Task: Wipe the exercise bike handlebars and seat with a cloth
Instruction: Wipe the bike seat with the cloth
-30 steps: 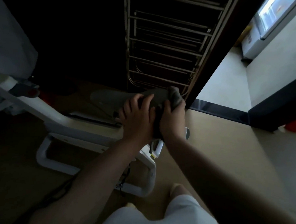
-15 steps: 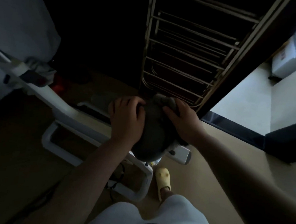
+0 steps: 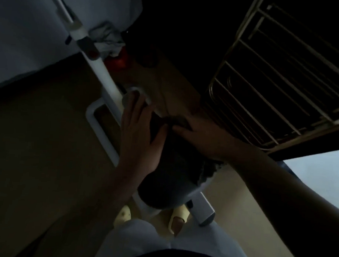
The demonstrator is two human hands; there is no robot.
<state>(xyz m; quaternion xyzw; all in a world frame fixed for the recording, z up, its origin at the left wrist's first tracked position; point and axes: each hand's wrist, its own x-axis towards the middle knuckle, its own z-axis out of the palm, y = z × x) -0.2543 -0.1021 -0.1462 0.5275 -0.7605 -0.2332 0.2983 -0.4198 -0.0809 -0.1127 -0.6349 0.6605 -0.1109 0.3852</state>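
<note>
The dark, rounded, padded exercise-bike seat [image 3: 167,180] sits in the middle of the view, just above the person's feet. The left hand [image 3: 139,134] lies flat along the seat's left flank with fingers straight and together, thumb spread onto the top; it grips nothing, and it seems placed there to steady the saddle against the push of the wipe. The right hand [image 3: 205,138] rests on the far right part of the seat, fingers reaching left over a dark, crumpled cloth [image 3: 177,122] that bunches at the saddle's narrow far end. The fingers appear to press the cloth down rather than clutch it, though the gloom hides whether they curl round a fold, so I cannot tell for sure. Keeping the cloth under the palm side lets it drag along the padding. The seat is probably the part being wiped now; the handlebars are not clearly visible.

The white tubular bike frame [image 3: 106,78] runs from the far left down under the seat, with a looped white base bar on a tan, smooth floor [image 3: 45,130]. A metal-wire drying rack [image 3: 287,76] leans at the far right. Pale yellow slippers [image 3: 176,218] show below the seat. The room is dim, lit only from the right.
</note>
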